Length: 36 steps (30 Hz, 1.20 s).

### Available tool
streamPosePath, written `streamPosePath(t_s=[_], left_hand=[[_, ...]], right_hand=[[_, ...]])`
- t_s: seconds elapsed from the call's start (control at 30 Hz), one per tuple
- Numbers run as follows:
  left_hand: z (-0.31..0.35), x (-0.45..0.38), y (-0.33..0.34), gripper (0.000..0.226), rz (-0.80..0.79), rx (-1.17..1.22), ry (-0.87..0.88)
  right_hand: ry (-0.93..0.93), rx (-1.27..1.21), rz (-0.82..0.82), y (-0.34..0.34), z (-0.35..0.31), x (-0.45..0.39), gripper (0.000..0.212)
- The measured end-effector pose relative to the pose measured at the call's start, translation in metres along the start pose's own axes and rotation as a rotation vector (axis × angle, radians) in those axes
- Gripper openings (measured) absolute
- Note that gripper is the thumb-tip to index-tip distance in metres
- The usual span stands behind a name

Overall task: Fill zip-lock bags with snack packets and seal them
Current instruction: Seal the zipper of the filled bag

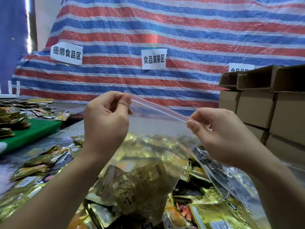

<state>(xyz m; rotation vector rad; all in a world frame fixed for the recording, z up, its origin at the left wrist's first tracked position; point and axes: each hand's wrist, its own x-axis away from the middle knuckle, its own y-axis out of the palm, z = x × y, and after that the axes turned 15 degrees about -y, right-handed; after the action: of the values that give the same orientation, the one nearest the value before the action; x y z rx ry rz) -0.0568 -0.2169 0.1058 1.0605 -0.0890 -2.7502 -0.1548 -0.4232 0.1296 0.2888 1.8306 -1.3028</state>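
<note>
A clear zip-lock bag [148, 128] hangs in front of me, holding several gold snack packets [140, 179] in its lower part. Its red-lined zip strip [158, 108] runs between my hands. My left hand [105, 123] pinches the strip's left end between thumb and fingers. My right hand [219, 129] pinches the right end, a little lower. Under the bag, the table is covered by a heap of loose gold and black snack packets [206, 200].
Stacked cardboard boxes [264, 104] stand at the right. A green mat [33, 131] with more packets lies at the left. A striped red-blue-white tarp [165, 38] with paper labels hangs behind. Another clear bag [231, 177] lies under my right forearm.
</note>
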Motion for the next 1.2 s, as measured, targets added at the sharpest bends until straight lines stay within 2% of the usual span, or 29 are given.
streamPosePath(t_s=[0.37, 0.63, 0.67, 0.77, 0.9, 0.97, 1.1, 1.2], left_hand=[[-0.01, -0.007, 0.0, 0.026, 0.043, 0.001, -0.023], [-0.008, -0.009, -0.001, 0.022, -0.166, 0.065, -0.106], [-0.007, -0.007, 0.001, 0.02, -0.193, 0.073, -0.103], [-0.003, -0.001, 0.006, 0.02, -0.261, 0.088, -0.091], [0.0, 0.003, 0.012, 0.025, -0.327, 0.108, -0.112], [0.0, 0.005, 0.014, 0.025, -0.365, 0.132, -0.131], [-0.005, 0.012, 0.021, 0.026, -0.473, 0.144, -0.122], [-0.01, 0.017, 0.027, 0.028, -0.484, 0.104, -0.141]], right_hand=[[0.0, -0.028, 0.022, 0.002, 0.006, -0.001, 0.025], [0.044, -0.022, 0.018, 0.003, 0.009, -0.002, 0.018], [0.064, -0.029, 0.031, 0.005, 0.007, -0.003, 0.021], [0.088, -0.09, 0.033, 0.012, -0.001, -0.003, 0.059], [0.046, -0.032, -0.136, 0.029, -0.012, 0.001, 0.088], [0.055, -0.067, -0.201, 0.037, -0.012, 0.001, 0.081], [0.1, -0.344, -0.518, 0.049, -0.013, 0.002, 0.039], [0.119, -0.301, -0.506, 0.066, -0.009, 0.004, 0.011]])
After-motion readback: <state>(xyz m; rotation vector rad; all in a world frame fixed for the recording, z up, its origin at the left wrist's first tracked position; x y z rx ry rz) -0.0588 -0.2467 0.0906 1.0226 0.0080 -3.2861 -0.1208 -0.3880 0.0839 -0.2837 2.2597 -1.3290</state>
